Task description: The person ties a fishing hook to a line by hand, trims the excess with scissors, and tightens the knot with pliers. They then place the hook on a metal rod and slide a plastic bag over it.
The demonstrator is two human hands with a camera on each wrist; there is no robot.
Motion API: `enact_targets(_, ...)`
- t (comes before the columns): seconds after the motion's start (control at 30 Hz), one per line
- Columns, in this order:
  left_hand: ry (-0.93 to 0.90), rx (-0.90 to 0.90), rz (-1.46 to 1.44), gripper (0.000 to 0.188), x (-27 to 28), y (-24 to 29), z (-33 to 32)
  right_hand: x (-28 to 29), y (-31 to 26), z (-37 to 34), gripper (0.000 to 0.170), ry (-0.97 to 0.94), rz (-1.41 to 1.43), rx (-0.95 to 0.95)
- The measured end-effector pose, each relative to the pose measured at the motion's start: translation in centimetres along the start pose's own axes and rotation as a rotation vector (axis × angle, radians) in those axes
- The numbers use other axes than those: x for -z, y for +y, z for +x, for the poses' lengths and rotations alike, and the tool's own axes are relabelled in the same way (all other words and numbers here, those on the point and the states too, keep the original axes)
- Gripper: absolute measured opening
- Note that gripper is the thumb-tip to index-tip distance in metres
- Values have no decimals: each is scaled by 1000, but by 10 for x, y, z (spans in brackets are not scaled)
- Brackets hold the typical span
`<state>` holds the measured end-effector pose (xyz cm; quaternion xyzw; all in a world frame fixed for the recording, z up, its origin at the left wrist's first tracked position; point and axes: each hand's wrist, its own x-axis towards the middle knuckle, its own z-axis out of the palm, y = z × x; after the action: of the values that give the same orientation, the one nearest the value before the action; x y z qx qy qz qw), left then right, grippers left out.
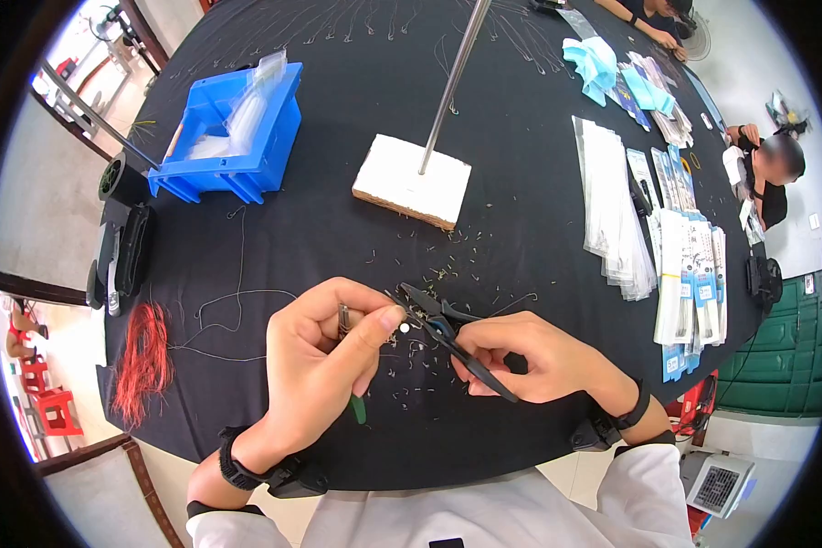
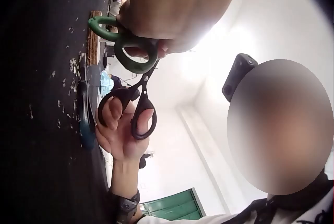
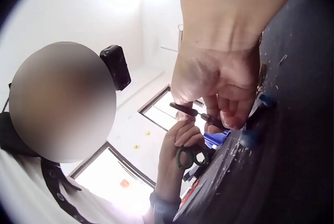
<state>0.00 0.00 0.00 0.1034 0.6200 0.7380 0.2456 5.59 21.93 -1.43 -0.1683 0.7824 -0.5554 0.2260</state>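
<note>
My left hand curls round green-handled scissors, whose loops hang below the palm. Its thumb and forefinger meet beside a small white round piece; I cannot tell exactly what they pinch. My right hand holds black scissors, fingers through the loops, with the blades pointing at the left fingertips. Under the hands, blue-handled pliers lie on the black cloth. A thin line loops over the cloth to the left hand from near a bundle of red strands.
A white block with an upright metal rod stands ahead. At the left is a blue bin holding clear bags. Clear sleeves and labelled packets lie at the right. Clippings litter the middle. Other people sit across the table.
</note>
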Motion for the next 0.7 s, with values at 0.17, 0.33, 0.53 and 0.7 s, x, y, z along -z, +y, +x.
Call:
enact_targets(0.17, -2, -4, -15, 10, 0, -1, 0, 0, 0, 0, 12, 2, -4, 19)
enact_targets(0.33, -1, 0, -13, 10, 1, 0, 0, 0, 1, 0, 10, 16, -11, 31)
enact_targets(0.53, 37, -31, 26, 8, -5, 2, 1, -4, 8, -1, 13, 115, 54, 53)
enact_targets(0.7, 21, -31, 25, 8, -2, 1, 0, 4, -2, -2, 16, 211, -75, -26)
